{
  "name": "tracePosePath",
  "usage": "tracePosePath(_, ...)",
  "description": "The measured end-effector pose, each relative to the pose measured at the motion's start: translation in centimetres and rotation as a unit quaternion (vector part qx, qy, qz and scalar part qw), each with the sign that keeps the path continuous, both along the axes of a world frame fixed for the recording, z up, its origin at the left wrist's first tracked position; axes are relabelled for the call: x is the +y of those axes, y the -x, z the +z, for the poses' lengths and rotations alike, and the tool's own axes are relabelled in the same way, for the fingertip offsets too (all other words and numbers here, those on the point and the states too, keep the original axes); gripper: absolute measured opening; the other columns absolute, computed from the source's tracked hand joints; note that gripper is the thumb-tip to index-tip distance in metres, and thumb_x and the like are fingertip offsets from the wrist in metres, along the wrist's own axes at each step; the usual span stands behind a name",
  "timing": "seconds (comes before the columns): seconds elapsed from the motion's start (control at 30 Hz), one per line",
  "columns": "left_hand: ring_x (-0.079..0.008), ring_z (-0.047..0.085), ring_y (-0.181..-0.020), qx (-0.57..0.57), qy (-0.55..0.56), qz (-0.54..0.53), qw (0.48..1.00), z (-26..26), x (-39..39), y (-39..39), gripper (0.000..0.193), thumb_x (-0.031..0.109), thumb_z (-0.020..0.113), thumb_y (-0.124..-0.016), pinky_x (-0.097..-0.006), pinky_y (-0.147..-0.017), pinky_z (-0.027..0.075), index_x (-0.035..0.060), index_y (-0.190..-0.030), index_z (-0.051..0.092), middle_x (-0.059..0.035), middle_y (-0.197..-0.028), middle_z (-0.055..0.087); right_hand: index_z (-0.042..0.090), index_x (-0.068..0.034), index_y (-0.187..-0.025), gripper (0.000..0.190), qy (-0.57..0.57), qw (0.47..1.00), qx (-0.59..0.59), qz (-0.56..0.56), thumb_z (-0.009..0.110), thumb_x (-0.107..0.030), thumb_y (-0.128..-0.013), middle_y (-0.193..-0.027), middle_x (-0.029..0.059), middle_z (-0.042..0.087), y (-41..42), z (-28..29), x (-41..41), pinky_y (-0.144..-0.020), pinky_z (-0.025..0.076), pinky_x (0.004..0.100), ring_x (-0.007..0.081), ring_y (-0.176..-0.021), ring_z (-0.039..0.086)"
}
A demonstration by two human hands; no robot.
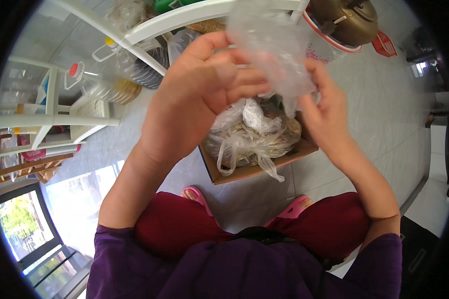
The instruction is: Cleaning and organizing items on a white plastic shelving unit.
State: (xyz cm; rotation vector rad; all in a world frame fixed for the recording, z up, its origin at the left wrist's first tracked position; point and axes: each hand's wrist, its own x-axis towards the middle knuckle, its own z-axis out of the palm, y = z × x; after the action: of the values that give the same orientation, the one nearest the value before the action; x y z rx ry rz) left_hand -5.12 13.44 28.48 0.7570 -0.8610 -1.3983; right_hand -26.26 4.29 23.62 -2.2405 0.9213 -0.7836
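A translucent plastic bag, crumpled and blurred, is held up between my hands over a cardboard box. My left hand has its fingers curled against the bag's left side, and the film partly hides the fingertips. At the bag's lower right, my right hand pinches it between thumb and fingers. Below, the open cardboard box stands on the floor. Inside lie a knotted clear plastic bag and a white plastic bundle. My hands and the raised bag cover the box's far side.
A white plastic rack stands ahead, beside large plastic bottles. Ahead right, a metal kettle rests on a red-rimmed bucket, near a red basket. White shelving is at left. Pink sandals flank the box's near side.
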Motion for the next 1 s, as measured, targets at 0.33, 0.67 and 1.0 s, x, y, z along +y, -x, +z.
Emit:
tracePosePath(0.33,-0.0263,0.039,-0.133,-0.485,0.023,0.06,0.872,-5.0,-1.1,-1.3,0.084,0.016,0.08,-0.074,-0.0399,-0.104,0.04,0.0026,-0.142,0.033,-0.0162,-0.144,0.039,0.056,-0.001,-0.12,0.03,-0.301,0.921,-0.229,-0.092,0.053,-0.01,-0.092,-0.109,0.0055,0.065,0.9,1.0,-1.4,-0.09,0.045,0.0293,0.0128,-0.1,0.059)
tracePosePath(0.67,-0.0465,0.028,-0.133,-0.532,0.171,0.118,0.821,-6.9,-3.0,2.4,0.109,0.034,0.089,-0.055,-0.0466,-0.11,0.031,-0.0053,-0.138,0.029,-0.0296,-0.141,0.028,0.053,0.002,-0.122,0.035,-0.544,0.796,-0.264,0.006,0.055,-0.017,-0.093,-0.112,0.0081,0.062,1.0,1.9,-1.1,-0.085,0.049,0.0306,0.0155,-0.098,0.061)
tracePosePath(1.0,-0.0277,0.061,-0.096,-0.354,0.017,-0.068,0.933,-5.6,-2.6,4.1,0.026,0.006,0.062,-0.072,-0.0375,-0.084,0.049,-0.0051,-0.096,0.061,-0.0133,-0.095,0.063,0.052,-0.001,-0.126,0.042,-0.453,0.875,-0.113,-0.13,0.054,-0.012,-0.085,-0.113,0.0085,0.06,3.0,1.7,-2.9,-0.083,0.049,0.0279,0.0143,-0.098,0.06)
